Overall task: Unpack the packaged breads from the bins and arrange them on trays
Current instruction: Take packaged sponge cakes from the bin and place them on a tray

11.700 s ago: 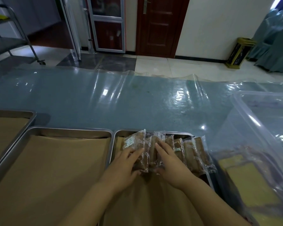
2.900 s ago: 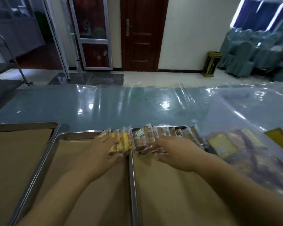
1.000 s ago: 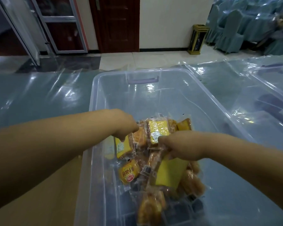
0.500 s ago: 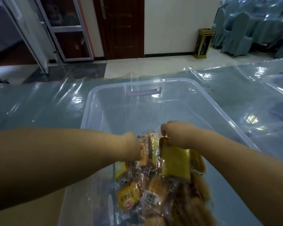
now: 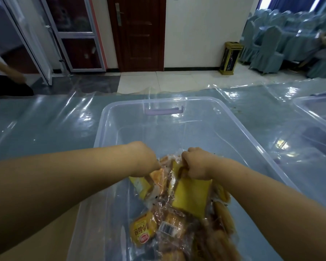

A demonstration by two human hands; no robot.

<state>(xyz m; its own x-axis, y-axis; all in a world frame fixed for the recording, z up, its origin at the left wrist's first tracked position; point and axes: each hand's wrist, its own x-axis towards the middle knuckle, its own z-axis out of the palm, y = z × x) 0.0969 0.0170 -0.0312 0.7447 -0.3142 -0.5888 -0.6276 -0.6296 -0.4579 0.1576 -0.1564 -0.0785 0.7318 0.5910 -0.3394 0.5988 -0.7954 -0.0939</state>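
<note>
Picking step. Inside the clear plastic bin (image 5: 250, 136) on the film-covered blue desk (image 5: 45, 125), the left hand (image 5: 145, 161) grips orange-wrapped bread packets (image 5: 158, 178) and the right hand (image 5: 196, 164) pinches a flat yellow packet (image 5: 192, 194). Next, probably: lift clear, carry to trays.

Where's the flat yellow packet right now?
Head view, right of centre: the yellow packet is gripped at its top edge by the right hand, over the pile of packaged breads inside the clear bin.
</note>
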